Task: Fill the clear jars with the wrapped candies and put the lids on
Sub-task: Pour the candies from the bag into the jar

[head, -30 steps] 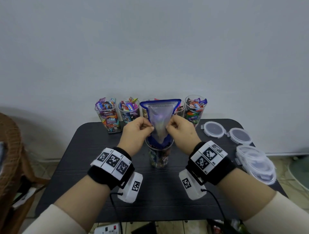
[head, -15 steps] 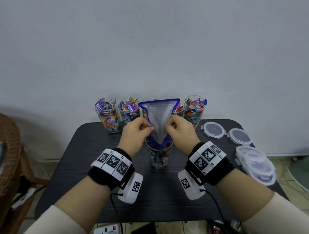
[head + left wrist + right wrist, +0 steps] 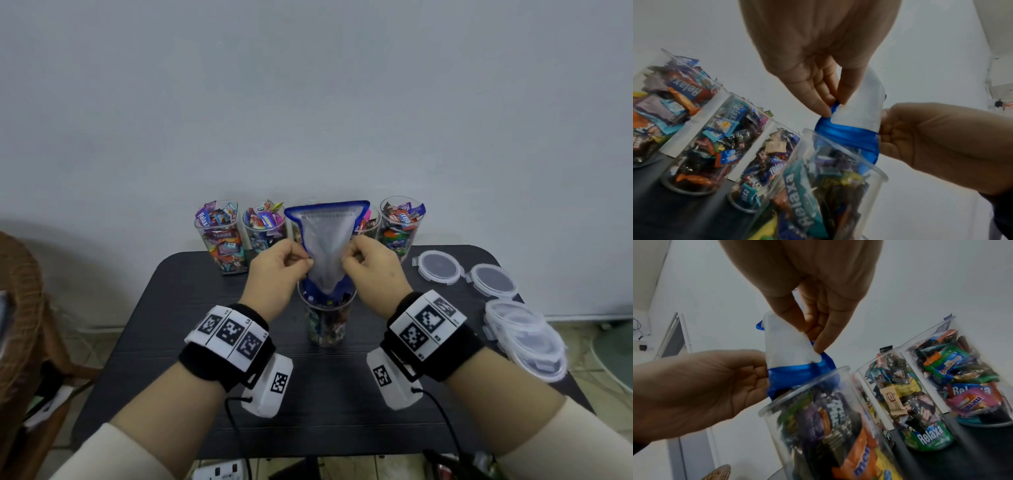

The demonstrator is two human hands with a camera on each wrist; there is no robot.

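A clear jar (image 3: pixel 327 322) partly filled with wrapped candies stands mid-table. Above it hangs an upturned blue-edged white bag (image 3: pixel 327 240), its mouth inside the jar's rim. My left hand (image 3: pixel 279 270) pinches the bag's left side and my right hand (image 3: pixel 371 270) pinches its right side. The left wrist view shows thumb and fingers on the bag (image 3: pixel 857 113) over the jar (image 3: pixel 828 186). From the right wrist the same bag (image 3: pixel 789 347) and jar (image 3: pixel 824 426) appear. Several filled jars (image 3: pixel 221 236) line the table's back edge.
Two clear lids (image 3: pixel 438 267) lie at the back right of the black table (image 3: pixel 171 342), and a stack of lids (image 3: pixel 527 339) sits near its right edge. A wicker chair (image 3: pixel 17 308) stands to the left. A power strip (image 3: pixel 219 471) lies on the floor.
The bag looks flatter and emptier than a second ago. Both hands keep their pinch and have barely moved.
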